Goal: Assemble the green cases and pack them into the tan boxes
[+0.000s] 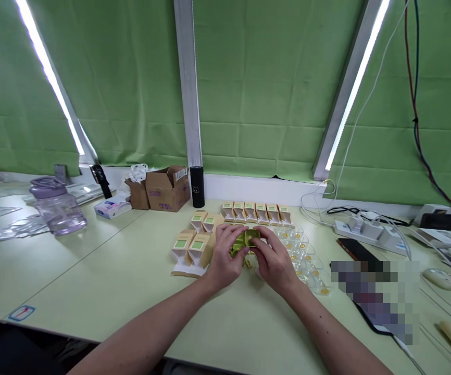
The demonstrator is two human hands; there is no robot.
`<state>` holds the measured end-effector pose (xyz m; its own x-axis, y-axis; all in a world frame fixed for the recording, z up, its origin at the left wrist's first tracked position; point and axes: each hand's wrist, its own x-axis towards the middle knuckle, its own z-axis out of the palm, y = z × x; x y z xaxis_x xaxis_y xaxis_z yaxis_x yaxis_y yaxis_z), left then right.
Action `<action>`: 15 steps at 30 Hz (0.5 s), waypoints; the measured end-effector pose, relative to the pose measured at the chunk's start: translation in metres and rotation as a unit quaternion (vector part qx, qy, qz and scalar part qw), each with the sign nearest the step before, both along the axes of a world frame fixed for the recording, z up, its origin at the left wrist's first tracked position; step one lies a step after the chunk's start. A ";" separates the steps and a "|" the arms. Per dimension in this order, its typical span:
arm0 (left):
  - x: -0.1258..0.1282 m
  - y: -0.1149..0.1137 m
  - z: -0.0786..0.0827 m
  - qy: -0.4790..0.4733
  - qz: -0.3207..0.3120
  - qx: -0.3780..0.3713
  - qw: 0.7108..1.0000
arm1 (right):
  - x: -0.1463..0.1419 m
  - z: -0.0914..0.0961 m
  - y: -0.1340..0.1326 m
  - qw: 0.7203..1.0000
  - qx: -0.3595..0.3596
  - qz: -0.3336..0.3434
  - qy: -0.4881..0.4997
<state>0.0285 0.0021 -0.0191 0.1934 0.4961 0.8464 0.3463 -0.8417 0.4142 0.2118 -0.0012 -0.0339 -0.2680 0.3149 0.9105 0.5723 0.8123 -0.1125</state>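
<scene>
Both hands meet over the table around a small olive-green open case [252, 237]. My left hand [227, 258] grips its left side, with the fingers curled over the top. On the other side my right hand [275, 259] holds the case with thumb and fingertips at its edge. Part of the case is covered by the fingers. A small yellow piece [247, 264] shows just below the hands. To the left stand open cardboard boxes [198, 246] with green labels. Clear plastic pieces with yellow centres [307, 260] are spread out to the right.
A row of small boxes [255, 212] lines the back. Farther left are a brown carton [167, 190], a black cylinder [197, 187], a tissue pack [112, 207] and a purple water bottle [58, 205]. On the right lie a phone [360, 253], a power strip [370, 237] and cables.
</scene>
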 end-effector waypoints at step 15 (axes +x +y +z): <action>-0.001 0.001 0.003 0.005 0.014 0.005 1.000 | -0.005 0.002 -0.005 0.972 -0.152 -0.001 0.182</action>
